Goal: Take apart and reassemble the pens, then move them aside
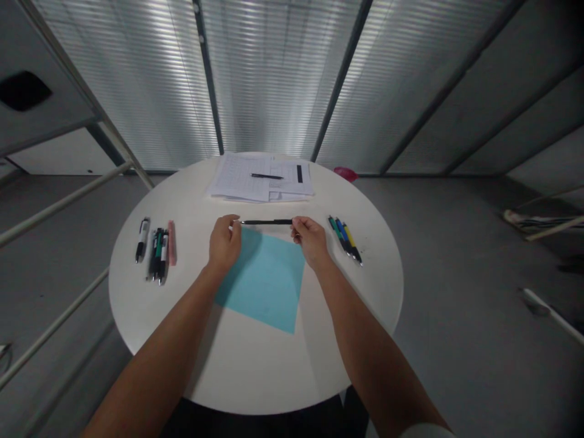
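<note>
A black pen (267, 222) lies level between my hands, just above the far edge of a light-blue paper sheet (264, 274). My left hand (225, 242) is closed, its fingertips at the pen's silvery left end. At the other end, the thumb and fingers of my right hand (311, 238) pinch the pen's dark barrel. The blue sheet rests at an angle on the round white table (260, 371), below and between both hands.
Stacked printed papers (241, 176) lie at the table's far side with another black pen (267, 176) on top. Left are a white-and-black pen (142, 239), several bundled pens (157, 254) and a pink strip-like item (171, 242). Green, blue and yellow pens (345, 238) lie right.
</note>
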A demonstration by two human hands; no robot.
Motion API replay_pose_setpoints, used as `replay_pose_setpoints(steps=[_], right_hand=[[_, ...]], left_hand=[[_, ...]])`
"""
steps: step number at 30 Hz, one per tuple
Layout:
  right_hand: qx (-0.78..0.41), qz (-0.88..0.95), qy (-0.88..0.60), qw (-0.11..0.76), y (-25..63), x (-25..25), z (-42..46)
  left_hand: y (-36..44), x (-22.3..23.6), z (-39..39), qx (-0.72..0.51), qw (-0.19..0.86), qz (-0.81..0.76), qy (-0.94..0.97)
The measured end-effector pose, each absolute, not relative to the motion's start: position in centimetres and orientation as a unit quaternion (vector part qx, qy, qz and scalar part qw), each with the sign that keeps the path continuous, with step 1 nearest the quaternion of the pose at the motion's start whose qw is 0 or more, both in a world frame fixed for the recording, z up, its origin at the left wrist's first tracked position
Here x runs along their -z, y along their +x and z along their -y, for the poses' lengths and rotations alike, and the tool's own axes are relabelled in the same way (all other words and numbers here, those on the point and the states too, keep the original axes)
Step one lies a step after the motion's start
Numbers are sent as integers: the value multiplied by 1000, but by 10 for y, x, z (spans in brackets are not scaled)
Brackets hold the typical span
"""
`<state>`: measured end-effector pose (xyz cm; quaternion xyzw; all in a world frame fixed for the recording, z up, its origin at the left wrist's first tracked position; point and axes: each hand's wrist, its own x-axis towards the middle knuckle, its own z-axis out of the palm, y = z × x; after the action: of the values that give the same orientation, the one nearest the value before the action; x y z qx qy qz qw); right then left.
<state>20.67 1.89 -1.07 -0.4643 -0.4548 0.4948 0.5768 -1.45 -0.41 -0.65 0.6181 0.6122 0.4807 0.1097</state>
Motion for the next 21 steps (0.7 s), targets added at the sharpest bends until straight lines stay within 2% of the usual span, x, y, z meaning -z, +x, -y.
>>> replay_pose_setpoints(steps=[7, 21], right_hand=[[-522, 437, -447, 580, 208, 14, -22], [-540, 448, -440, 560, 207, 13, -21]], left_hand=[[-13, 8, 1, -493, 229, -595, 592], [-11, -1, 6, -524, 313, -547, 572]])
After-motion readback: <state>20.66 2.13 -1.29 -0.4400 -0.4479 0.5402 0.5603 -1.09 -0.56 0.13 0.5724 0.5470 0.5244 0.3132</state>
